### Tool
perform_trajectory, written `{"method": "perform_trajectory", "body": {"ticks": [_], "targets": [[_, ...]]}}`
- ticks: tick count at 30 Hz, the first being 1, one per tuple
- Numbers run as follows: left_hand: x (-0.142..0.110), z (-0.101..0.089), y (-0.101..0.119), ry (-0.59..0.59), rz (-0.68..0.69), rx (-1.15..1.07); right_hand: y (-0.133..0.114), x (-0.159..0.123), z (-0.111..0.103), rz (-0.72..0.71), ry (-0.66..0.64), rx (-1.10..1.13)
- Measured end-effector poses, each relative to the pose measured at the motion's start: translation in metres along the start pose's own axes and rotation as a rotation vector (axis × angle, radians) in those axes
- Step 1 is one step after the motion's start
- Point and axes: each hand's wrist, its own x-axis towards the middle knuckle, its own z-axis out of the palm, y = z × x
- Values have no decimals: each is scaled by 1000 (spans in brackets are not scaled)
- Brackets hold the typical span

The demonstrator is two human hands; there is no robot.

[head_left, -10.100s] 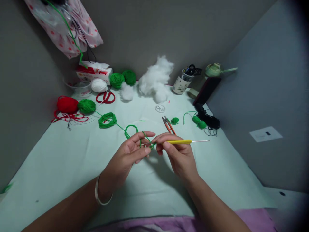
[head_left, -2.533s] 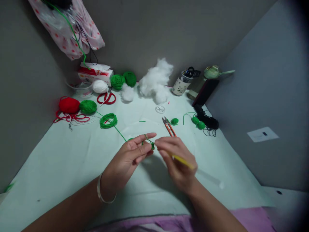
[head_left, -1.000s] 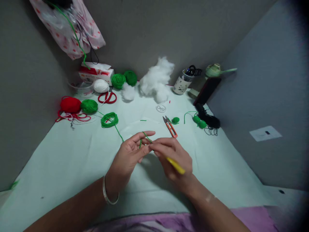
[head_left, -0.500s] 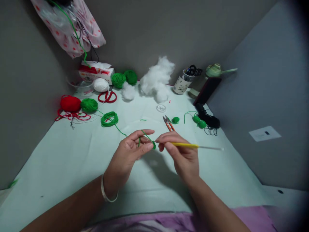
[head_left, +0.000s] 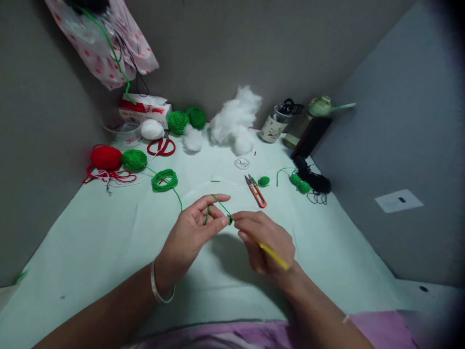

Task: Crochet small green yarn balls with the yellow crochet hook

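Observation:
Between the thumb and fingers of my left hand (head_left: pixel 196 220) is a small piece of green crochet (head_left: pixel 230 220). Green yarn (head_left: pixel 221 204) runs from it over my raised index finger and down through the other fingers. My right hand (head_left: pixel 267 240) grips a crochet hook (head_left: pixel 274 256) by its yellow handle; the working tip meets the crochet and is hidden by my fingertips. A loose coil of green yarn (head_left: pixel 164 181) lies beyond my left hand, its strand leading to that hand. Orange thread snips (head_left: pixel 257 193) rest beyond my right hand, beside a small green crocheted ball (head_left: pixel 263 182).
Red yarn (head_left: pixel 106 158), a green yarn ball (head_left: pixel 134 160) and red-handled scissors (head_left: pixel 161 147) lie at the left. White stuffing (head_left: pixel 236 121) sits at the back. A pen cup (head_left: pixel 275 125) and black yarn (head_left: pixel 316 179) stand toward the right. Grey partitions (head_left: pixel 392 145) enclose the table.
My right hand has turned, swinging the hook's yellow handle from pointing right to pointing down toward me. The snips show more fully now. My left hand has barely moved.

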Motion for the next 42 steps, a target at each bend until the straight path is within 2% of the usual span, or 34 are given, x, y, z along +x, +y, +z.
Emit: {"method": "perform_trajectory", "body": {"ticks": [2,4,6,9,11,13,16,18,22,24,27,29,31,35,39,42], "targets": [[0,2,-1,-62,-96,-99,-2,-2,1,-129,-23,-202],[0,3,0,-126,-208,-191,-3,-3,1,-121,1,-217],[1,3,3,-142,-263,-237,-3,-2,-1,6,71,-43],[1,3,6,-93,-212,-248,-1,0,-2,273,210,384],[1,3,6,-60,-146,-211,1,3,-1,373,229,588],[0,4,4,-70,-88,-156,2,5,3,406,193,638],[-1,6,0,-89,-51,-97,-1,6,6,397,170,566],[-2,6,-3,-47,-50,-79,-4,5,6,346,142,457],[-1,7,-3,-23,-111,-149,-9,0,3,84,11,4],[-1,6,-1,-44,-185,-189,-8,-1,1,30,-3,-61],[0,5,5,-22,-234,-219,-2,1,-2,190,93,182],[0,3,8,0,-208,-215,2,3,-3,334,197,413],[0,3,8,8,-153,-179,4,5,-2,432,233,594],[-2,6,2,-17,-61,-110,3,6,4,468,136,620],[-3,5,0,-75,-111,-76,3,5,2,527,161,732],[-3,3,2,-64,-96,-39,3,4,-3,520,149,768]]}}
